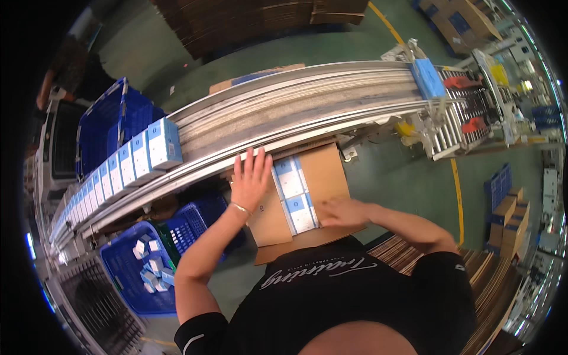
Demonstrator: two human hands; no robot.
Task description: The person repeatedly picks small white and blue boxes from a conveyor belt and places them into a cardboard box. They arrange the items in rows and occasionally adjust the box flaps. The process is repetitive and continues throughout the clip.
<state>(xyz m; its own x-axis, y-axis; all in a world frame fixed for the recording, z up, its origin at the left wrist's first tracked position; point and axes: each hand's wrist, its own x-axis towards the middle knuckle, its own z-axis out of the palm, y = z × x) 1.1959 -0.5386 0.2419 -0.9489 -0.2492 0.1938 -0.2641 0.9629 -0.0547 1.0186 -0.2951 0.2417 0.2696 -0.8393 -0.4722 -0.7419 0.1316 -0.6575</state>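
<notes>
In front of my body is an open-topped cardboard carton (328,174), with white-and-blue boxes (299,210) showing in the gap between its two folded-in flaps. My left hand (251,183) lies flat on the left flap, fingers stretched toward the conveyor rail. On the right flap rests my right hand (343,212), its fingers somewhat bent and slightly blurred, pointing at the gap. Neither hand shows anything held. A near flap (272,253) sticks out against my shirt.
A conveyor (284,109) runs beyond the carton, with a row of white-and-blue boxes (139,155) at left and a blue block (428,78) at right. A blue basket (112,269) holds small boxes. Flattened cardboard (491,290) is stacked at right. Another person stands far left.
</notes>
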